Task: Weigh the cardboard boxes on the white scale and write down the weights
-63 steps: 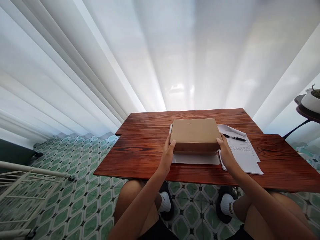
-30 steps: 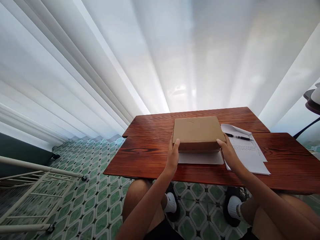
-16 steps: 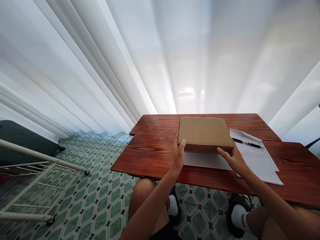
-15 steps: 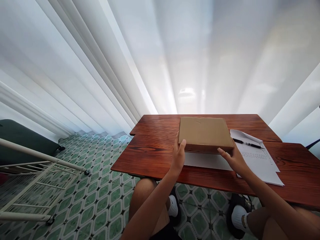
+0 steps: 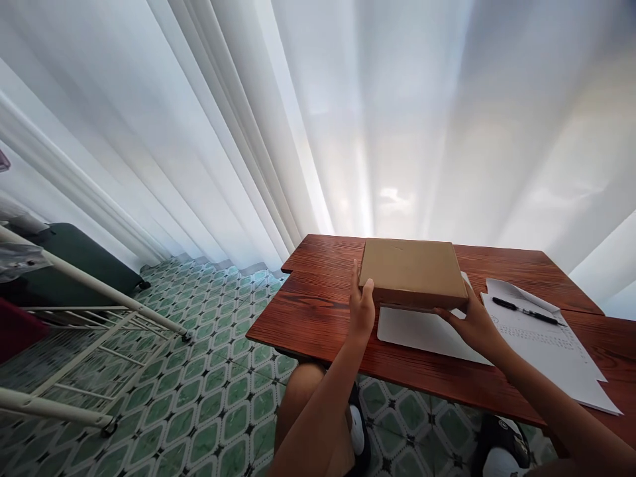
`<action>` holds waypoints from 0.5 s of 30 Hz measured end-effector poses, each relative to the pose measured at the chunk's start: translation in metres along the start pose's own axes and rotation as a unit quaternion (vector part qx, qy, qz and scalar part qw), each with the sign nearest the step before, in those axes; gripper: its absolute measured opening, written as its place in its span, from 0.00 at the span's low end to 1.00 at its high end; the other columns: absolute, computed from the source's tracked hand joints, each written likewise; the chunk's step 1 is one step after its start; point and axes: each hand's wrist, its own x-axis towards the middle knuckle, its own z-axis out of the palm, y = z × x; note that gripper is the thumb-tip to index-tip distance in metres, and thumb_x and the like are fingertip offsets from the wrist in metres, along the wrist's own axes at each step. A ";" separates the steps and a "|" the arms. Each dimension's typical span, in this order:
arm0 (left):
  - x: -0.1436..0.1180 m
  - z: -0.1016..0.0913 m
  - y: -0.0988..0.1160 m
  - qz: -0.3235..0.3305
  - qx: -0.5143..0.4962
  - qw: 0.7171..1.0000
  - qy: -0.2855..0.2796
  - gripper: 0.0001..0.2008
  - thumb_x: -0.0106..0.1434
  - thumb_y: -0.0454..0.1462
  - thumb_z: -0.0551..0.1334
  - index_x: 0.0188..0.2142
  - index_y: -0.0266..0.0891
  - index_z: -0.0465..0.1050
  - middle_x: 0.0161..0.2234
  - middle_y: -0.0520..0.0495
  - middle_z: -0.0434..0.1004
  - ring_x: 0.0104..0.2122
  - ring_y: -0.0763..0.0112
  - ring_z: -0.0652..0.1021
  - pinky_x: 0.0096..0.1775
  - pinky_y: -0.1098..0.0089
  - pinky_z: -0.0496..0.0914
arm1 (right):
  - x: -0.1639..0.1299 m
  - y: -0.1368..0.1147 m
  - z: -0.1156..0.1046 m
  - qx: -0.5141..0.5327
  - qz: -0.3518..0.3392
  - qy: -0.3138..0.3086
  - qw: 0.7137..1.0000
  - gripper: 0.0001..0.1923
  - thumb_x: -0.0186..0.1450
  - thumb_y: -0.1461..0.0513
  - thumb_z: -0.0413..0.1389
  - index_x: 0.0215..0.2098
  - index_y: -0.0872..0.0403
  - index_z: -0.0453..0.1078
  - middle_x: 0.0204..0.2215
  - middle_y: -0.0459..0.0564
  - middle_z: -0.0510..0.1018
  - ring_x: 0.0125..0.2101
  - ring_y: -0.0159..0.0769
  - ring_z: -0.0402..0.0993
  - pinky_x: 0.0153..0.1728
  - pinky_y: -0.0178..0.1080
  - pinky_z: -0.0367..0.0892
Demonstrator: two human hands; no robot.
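A reddish-brown wooden table is set against white pleated curtains, above a floor of green patterned tiles. On the table, a flat cardboard box is held between both hands: the left hand is pressed to its left near corner, thumb up along the side, and the right hand is laid against its right near corner, fingers spread. The box is gripped by its sides rather than enclosed; whether its near edge is lifted cannot be told. Directly under the box and toward the person, between the two hands, a white flat sheet is lying. Just beyond the right hand, printed papers are spread, with a black pen on top. Well away from the left hand, a white metal rack and a dark green case are seen on the floor.
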 end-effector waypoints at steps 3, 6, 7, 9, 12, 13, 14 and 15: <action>0.007 -0.011 0.000 0.007 -0.001 1.000 0.019 0.27 0.69 0.43 0.53 0.66 0.43 0.61 0.69 0.49 0.59 0.68 0.62 0.60 0.68 0.63 0.56 | 0.012 -0.001 0.009 -0.009 -0.018 -0.014 1.000 0.47 0.59 0.46 0.67 0.69 0.46 0.52 0.55 0.57 0.75 0.55 0.55 0.73 0.57 0.56 0.69; 0.016 -0.022 0.002 0.025 -0.004 0.999 0.043 0.25 0.68 0.42 0.54 0.64 0.43 0.64 0.66 0.48 0.64 0.66 0.61 0.64 0.66 0.62 0.59 | 0.023 -0.008 0.022 -0.015 -0.029 -0.026 0.999 0.45 0.60 0.47 0.66 0.69 0.46 0.53 0.54 0.56 0.76 0.53 0.54 0.75 0.55 0.57 0.71; 0.019 -0.026 0.003 0.030 -0.006 0.998 0.054 0.24 0.68 0.42 0.54 0.63 0.43 0.65 0.65 0.47 0.65 0.65 0.61 0.65 0.66 0.62 0.60 | 0.026 -0.012 0.027 -0.014 -0.034 -0.030 0.999 0.44 0.61 0.47 0.66 0.69 0.46 0.53 0.54 0.56 0.76 0.52 0.54 0.75 0.54 0.57 0.71; 0.026 -0.033 0.005 0.035 -0.011 0.996 0.076 0.23 0.69 0.43 0.55 0.62 0.43 0.66 0.64 0.46 0.67 0.63 0.60 0.68 0.64 0.62 0.61 | 0.031 -0.019 0.039 -0.009 -0.046 -0.033 0.998 0.43 0.61 0.47 0.65 0.68 0.47 0.54 0.54 0.56 0.76 0.51 0.53 0.75 0.53 0.56 0.72; 0.037 -0.044 0.008 0.032 -0.012 0.993 0.114 0.22 0.69 0.44 0.56 0.60 0.43 0.69 0.61 0.46 0.71 0.60 0.60 0.71 0.62 0.62 0.65 | 0.040 -0.027 0.058 -0.003 -0.056 -0.036 0.998 0.40 0.61 0.47 0.65 0.66 0.48 0.57 0.52 0.56 0.77 0.50 0.53 0.75 0.51 0.56 0.73; 0.041 -0.049 0.009 0.030 -0.009 0.991 0.128 0.21 0.69 0.45 0.56 0.59 0.43 0.69 0.60 0.46 0.72 0.60 0.60 0.71 0.61 0.62 0.65 | 0.043 -0.028 0.065 -0.002 -0.057 -0.037 0.998 0.39 0.60 0.47 0.65 0.65 0.48 0.58 0.50 0.55 0.77 0.49 0.53 0.75 0.51 0.56 0.73; 0.044 -0.053 0.010 0.027 -0.003 0.990 0.140 0.21 0.69 0.45 0.57 0.58 0.43 0.70 0.59 0.46 0.73 0.60 0.60 0.72 0.61 0.62 0.65 | 0.046 -0.029 0.071 -0.002 -0.058 -0.039 0.998 0.38 0.60 0.47 0.64 0.63 0.49 0.59 0.49 0.55 0.78 0.48 0.53 0.75 0.50 0.57 0.74; 0.047 -0.057 0.011 0.025 0.006 0.989 0.149 0.21 0.68 0.45 0.57 0.58 0.43 0.70 0.59 0.46 0.73 0.60 0.60 0.72 0.61 0.62 0.65 | 0.048 -0.030 0.077 0.000 -0.057 -0.042 0.997 0.37 0.60 0.47 0.64 0.62 0.49 0.60 0.48 0.55 0.78 0.47 0.52 0.76 0.50 0.57 0.74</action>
